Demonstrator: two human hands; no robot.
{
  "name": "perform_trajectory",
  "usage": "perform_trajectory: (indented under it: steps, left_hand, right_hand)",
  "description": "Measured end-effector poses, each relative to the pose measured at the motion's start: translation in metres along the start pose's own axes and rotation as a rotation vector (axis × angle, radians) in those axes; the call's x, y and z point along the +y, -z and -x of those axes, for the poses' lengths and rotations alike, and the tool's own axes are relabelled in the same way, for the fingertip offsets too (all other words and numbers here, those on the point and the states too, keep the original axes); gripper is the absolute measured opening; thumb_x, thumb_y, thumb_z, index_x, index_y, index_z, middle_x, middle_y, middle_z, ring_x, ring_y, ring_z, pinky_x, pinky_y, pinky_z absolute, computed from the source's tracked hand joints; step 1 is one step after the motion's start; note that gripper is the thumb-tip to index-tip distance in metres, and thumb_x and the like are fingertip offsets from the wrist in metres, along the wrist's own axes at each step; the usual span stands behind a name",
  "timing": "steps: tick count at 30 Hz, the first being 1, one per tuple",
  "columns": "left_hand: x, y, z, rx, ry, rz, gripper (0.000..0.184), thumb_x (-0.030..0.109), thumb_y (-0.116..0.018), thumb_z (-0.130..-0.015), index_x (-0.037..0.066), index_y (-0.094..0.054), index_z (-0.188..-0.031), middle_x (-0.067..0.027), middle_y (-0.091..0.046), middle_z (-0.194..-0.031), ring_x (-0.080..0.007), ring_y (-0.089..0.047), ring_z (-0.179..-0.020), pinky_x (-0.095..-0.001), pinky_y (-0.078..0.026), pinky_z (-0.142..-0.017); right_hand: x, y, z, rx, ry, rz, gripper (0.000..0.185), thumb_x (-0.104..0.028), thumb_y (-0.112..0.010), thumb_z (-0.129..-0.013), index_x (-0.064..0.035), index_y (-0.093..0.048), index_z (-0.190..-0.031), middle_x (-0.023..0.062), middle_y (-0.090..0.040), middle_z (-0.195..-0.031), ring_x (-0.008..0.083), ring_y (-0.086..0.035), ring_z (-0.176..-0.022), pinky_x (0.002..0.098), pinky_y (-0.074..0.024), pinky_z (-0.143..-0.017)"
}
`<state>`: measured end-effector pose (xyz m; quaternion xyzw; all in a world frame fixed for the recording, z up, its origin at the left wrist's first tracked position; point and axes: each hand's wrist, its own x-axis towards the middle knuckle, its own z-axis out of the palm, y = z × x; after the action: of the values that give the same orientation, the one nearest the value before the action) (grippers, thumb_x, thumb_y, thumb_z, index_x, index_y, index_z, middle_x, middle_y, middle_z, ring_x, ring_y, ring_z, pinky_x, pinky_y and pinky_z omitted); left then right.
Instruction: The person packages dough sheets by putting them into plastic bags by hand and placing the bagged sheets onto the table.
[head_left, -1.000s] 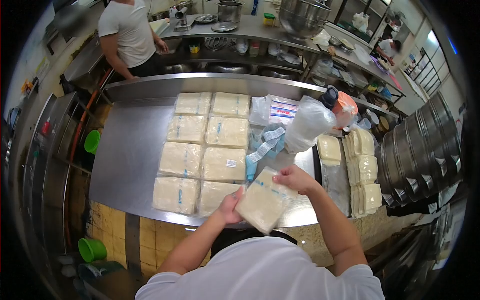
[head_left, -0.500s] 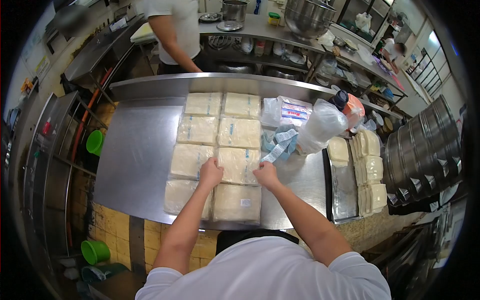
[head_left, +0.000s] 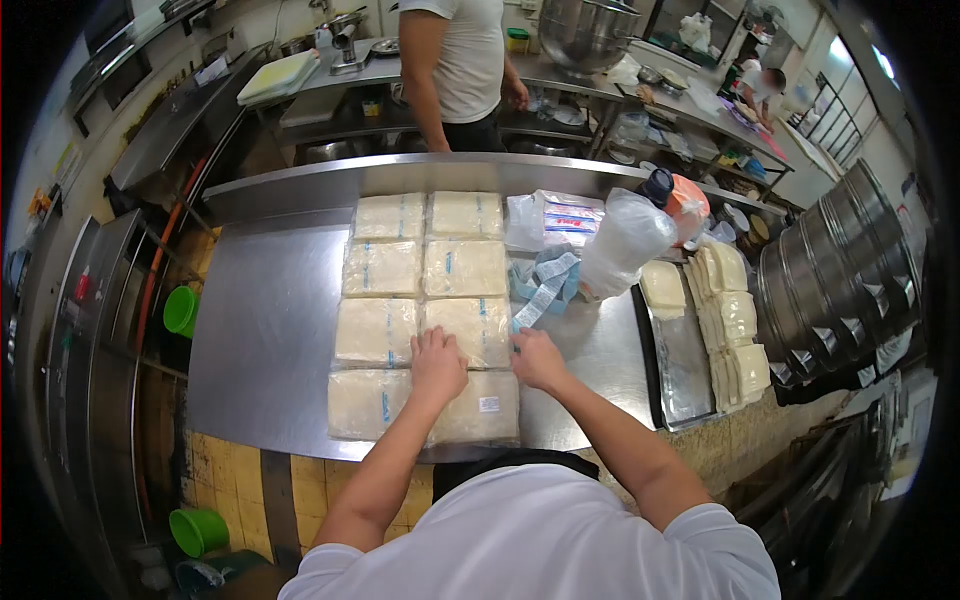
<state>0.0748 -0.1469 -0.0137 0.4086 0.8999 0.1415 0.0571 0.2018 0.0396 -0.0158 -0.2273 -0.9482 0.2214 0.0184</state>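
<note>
Clear-wrapped packs of pale, flat square sheets lie in two columns on the steel table. My left hand (head_left: 438, 365) rests with fingers spread on the near part of the right column's third pack (head_left: 470, 325). Its wrist passes over the nearest right pack (head_left: 470, 425), which bears a small white label (head_left: 489, 404). At the third pack's right edge is my right hand (head_left: 537, 358), fingers bent together; whatever is between them is too small to make out. Just beyond it, a strip of white labels (head_left: 548, 290) lies over a crumpled blue cloth or wrapper (head_left: 522, 278).
Behind the strip are a printed packet (head_left: 573, 217) and a clear plastic bag (head_left: 625, 245). A dark tray (head_left: 690, 385) with stacked pale sheets (head_left: 738, 320) is at right, beside tall steel steamers (head_left: 840, 280). A co-worker (head_left: 455, 80) stands beyond the table's raised back edge (head_left: 400, 178).
My left hand has moved from the third pack's left edge onto its near part, fingers spreading. My right hand stays by the right edge. The co-worker has shifted right in view.
</note>
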Motion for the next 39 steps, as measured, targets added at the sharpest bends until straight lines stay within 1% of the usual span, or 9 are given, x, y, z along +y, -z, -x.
perform_trajectory:
  steps: [7,12,15,18,21,26,31,34,39]
  left_hand:
    - [0.036,0.004,0.042,0.086,-0.092,0.37,0.041,0.024,-0.073,-0.088,0.004,-0.069,-0.123,-0.0219,-0.055,-0.143,-0.0409,-0.047,-0.134,-0.0485,-0.036,-0.115]
    - [0.071,-0.009,0.062,0.068,-0.19,0.618,0.034,0.017,-0.075,-0.086,0.003,-0.071,-0.117,-0.0207,-0.06,-0.137,-0.0393,-0.053,-0.129,-0.046,-0.042,-0.111]
    - [0.087,-0.018,0.07,0.062,-0.172,0.661,0.03,0.017,-0.074,-0.087,0.004,-0.072,-0.114,-0.0197,-0.062,-0.134,-0.0374,-0.055,-0.127,-0.0451,-0.043,-0.11]
    - [0.105,-0.011,0.072,0.03,-0.132,0.717,0.027,0.016,-0.072,-0.088,0.005,-0.072,-0.113,-0.0182,-0.065,-0.13,-0.0374,-0.055,-0.126,-0.0458,-0.044,-0.109]
    - [0.122,-0.011,0.067,0.004,-0.115,0.731,0.026,0.016,-0.072,-0.089,0.005,-0.073,-0.113,-0.0168,-0.066,-0.128,-0.0369,-0.057,-0.124,-0.0449,-0.045,-0.108]
    - [0.165,-0.002,0.035,-0.087,-0.054,0.872,0.025,0.019,-0.071,-0.093,0.003,-0.072,-0.113,-0.0169,-0.067,-0.129,-0.0326,-0.061,-0.12,-0.0412,-0.049,-0.103]
    - [0.241,0.012,0.002,-0.126,0.013,1.462,0.029,0.026,-0.063,-0.103,-0.001,-0.07,-0.113,-0.0114,-0.072,-0.113,-0.0192,-0.064,-0.108,-0.0326,-0.052,-0.093]
    - [0.254,-0.01,-0.005,-0.497,0.093,1.745,0.034,0.028,-0.059,-0.106,-0.002,-0.064,-0.122,-0.0058,-0.068,-0.108,-0.0139,-0.061,-0.1,-0.0293,-0.05,-0.094]
    - [0.272,-0.049,-0.008,-0.631,0.094,1.317,0.036,0.031,-0.056,-0.107,0.003,-0.057,-0.129,-0.0036,-0.063,-0.108,-0.0153,-0.061,-0.099,-0.0334,-0.052,-0.094]
  right_hand:
    - [0.044,0.2,-0.053,0.805,0.217,0.209,0.051,-0.018,-0.074,-0.083,0.0007,-0.058,-0.128,0.0211,-0.061,-0.123,0.0422,-0.058,-0.113,0.0491,-0.0459,-0.102]
    - [0.118,0.288,-0.12,0.623,-0.252,0.281,0.055,-0.039,-0.069,-0.091,0.0036,-0.061,-0.126,0.0255,-0.06,-0.136,0.0446,-0.056,-0.125,0.0493,-0.0447,-0.105]
    - [0.133,0.282,-0.112,0.259,-0.34,0.09,0.052,-0.046,-0.064,-0.095,0.0018,-0.069,-0.115,0.0267,-0.07,-0.117,0.0417,-0.066,-0.113,0.05,-0.0498,-0.097]
    - [0.12,0.281,-0.097,0.588,-0.152,0.108,0.045,-0.044,-0.062,-0.097,-0.0006,-0.072,-0.102,0.024,-0.072,-0.087,0.039,-0.072,-0.091,0.0516,-0.0535,-0.083]
    - [0.115,0.304,-0.085,0.878,-0.018,0.067,0.037,-0.037,-0.061,-0.1,-0.0015,-0.071,-0.1,0.0231,-0.068,-0.075,0.0384,-0.071,-0.079,0.0496,-0.0524,-0.071]
    - [0.071,0.372,0.016,1.017,0.044,-0.468,0.026,-0.021,-0.062,-0.102,0.0011,-0.066,-0.089,0.0102,-0.065,-0.068,0.0195,-0.061,-0.061,0.0346,-0.0465,-0.06]
    - [0.097,0.332,0.103,0.912,-0.106,-0.829,0.024,-0.02,-0.061,-0.104,-0.0024,-0.067,-0.089,-0.0015,-0.059,-0.066,0.0051,-0.048,-0.056,0.0232,-0.0365,-0.051]
    - [0.123,0.266,0.131,0.785,-0.31,-1.221,0.022,-0.021,-0.06,-0.105,-0.0037,-0.067,-0.092,-0.0026,-0.058,-0.068,0.0046,-0.047,-0.053,0.0222,-0.0351,-0.048]
    - [0.191,0.161,0.155,0.72,-0.664,-1.747,0.018,-0.02,-0.057,-0.106,-0.0055,-0.064,-0.097,-0.0022,-0.058,-0.074,0.0068,-0.053,-0.064,0.0237,-0.0392,-0.052]
